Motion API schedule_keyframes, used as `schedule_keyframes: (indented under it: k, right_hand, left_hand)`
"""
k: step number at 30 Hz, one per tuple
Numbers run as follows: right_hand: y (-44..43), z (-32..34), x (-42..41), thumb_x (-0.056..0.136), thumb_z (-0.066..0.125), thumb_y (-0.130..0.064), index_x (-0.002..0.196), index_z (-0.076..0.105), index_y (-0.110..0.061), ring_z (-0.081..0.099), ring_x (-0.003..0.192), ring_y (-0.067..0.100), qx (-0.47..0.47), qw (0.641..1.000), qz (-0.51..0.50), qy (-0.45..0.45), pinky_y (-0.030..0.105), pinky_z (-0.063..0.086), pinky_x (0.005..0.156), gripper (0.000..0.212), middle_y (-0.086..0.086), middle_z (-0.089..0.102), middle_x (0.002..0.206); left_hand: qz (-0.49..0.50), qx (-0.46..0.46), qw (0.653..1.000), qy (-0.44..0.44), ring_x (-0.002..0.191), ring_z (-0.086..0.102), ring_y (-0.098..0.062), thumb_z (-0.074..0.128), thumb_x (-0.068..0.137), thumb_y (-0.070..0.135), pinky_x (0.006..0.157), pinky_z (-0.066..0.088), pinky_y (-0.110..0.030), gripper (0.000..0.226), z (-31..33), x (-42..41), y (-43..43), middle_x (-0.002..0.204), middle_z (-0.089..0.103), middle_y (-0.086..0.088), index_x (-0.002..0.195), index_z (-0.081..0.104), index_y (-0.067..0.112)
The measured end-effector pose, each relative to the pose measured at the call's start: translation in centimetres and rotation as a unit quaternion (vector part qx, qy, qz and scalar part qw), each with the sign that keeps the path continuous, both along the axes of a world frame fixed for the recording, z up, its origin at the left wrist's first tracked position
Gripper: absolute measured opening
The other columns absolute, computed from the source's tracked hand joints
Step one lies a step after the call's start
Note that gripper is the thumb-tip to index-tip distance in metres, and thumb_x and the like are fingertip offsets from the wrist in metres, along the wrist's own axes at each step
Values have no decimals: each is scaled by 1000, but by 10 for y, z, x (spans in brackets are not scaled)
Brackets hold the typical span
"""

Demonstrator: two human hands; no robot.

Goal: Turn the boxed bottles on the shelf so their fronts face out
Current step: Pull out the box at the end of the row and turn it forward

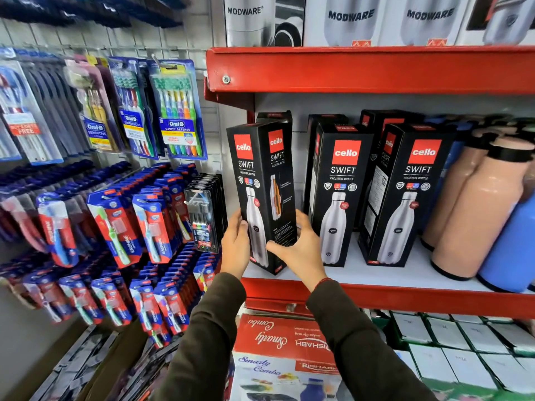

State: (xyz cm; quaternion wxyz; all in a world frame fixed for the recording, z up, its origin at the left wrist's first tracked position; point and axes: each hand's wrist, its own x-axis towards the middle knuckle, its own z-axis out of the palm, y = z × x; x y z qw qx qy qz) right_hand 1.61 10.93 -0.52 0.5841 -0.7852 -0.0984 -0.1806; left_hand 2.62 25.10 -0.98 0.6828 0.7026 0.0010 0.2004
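Both hands hold one black bottle box (262, 195) at the left end of the red shelf (376, 296). The left hand (236, 246) is wrapped around the box's left side, with the thumb on the front. The right hand (301, 247) grips its right side, thumb across the bottom. The box stands up, a bit tilted, with one corner pointing out, so two of its faces show. Its bottom is near the shelf's front edge. Just to its right stand two more black boxes (337, 195) and (404, 195) with their fronts facing out. Pink bottles (474, 215) stand at the right end.
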Motion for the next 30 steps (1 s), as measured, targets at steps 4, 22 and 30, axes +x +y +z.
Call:
schedule_keyframes:
  k: [4,22,30]
  right_hand:
    - [-1,-3,3,75,77,-18,150,27,-31,50,108,-15,-7,999,41,24,6,37,94,91,-30,50,120]
    - [-3,-14,10,94,48,3,151,23,-35,43,132,3,-47,999,-2,-14,20,31,112,73,-1,48,148]
    - [5,-22,-1,102,42,-16,153,24,-31,44,123,-1,-4,1000,-5,2,-7,28,91,56,-6,50,141]
  left_hand:
    - [-10,-7,1000,-23,127,50,-15,39,106,14,112,37,-30,40,-4,1,2,131,54,2,145,43,20]
    - [6,37,997,-74,126,57,-15,48,102,13,95,46,-13,36,-13,7,-12,126,58,12,137,48,23]
    - [16,44,998,-44,127,58,-16,49,102,15,96,46,-11,39,-20,-3,-11,139,60,-2,141,51,19]
